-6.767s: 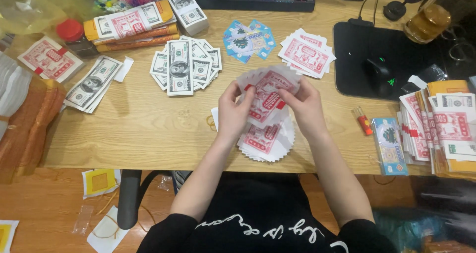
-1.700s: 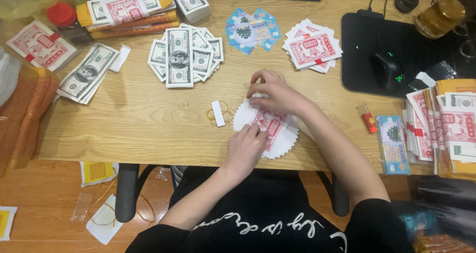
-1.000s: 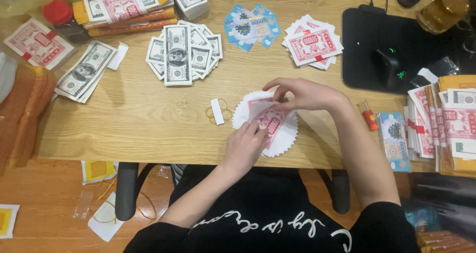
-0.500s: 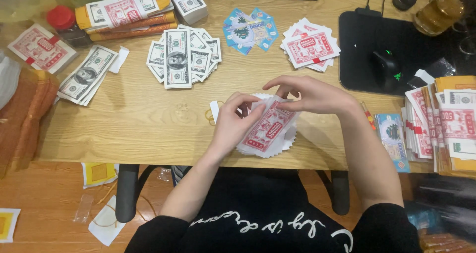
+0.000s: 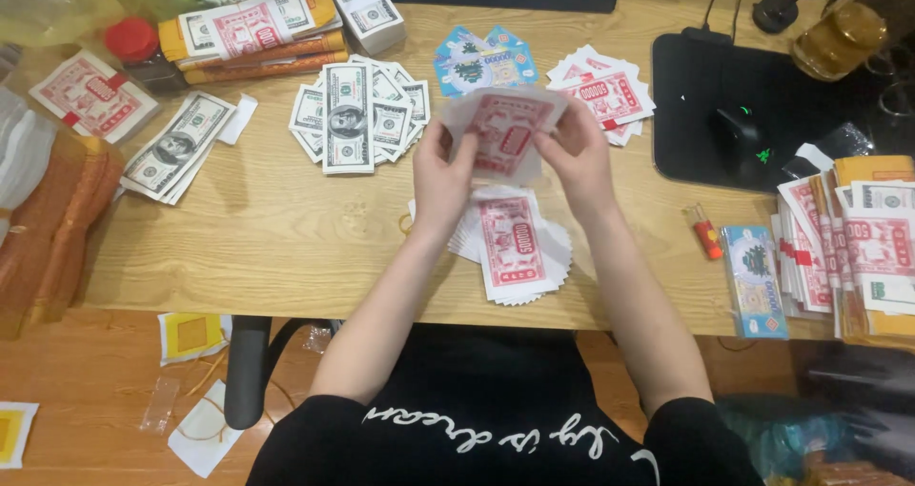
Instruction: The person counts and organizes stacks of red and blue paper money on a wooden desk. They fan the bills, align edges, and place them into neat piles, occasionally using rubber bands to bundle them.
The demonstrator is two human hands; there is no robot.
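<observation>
- head view: both forearms are stretched forward from the near edge of the wooden desk (image 5: 267,248), and the hands are raised above its middle.
- the left hand (image 5: 443,172) is held upright with the wrist bent slightly; its fingers are curled shut on the left edge of a small sheaf of red-and-white paper notes (image 5: 503,133).
- the right hand (image 5: 577,162) is mirrored opposite, its thumb and fingers pinched closed on the right edge of the same sheaf, so the notes are kept lifted off the desk and tilted toward the camera.
- a fanned pile of red-and-white notes (image 5: 515,248) is seen flat on the desk just beneath and nearer than the hands, close to the near edge.
- a fan of green-grey banknotes (image 5: 357,114) is laid to the left of the hands, and a loose stack of the same kind (image 5: 176,148) further left.
- blue notes (image 5: 481,57) and another red-and-white fan (image 5: 605,91) are spread on the far side.
- a black mouse mat (image 5: 686,114) with a mouse (image 5: 739,129) is placed to the right, and bundled notes (image 5: 858,248) are stacked at the far right edge.
</observation>
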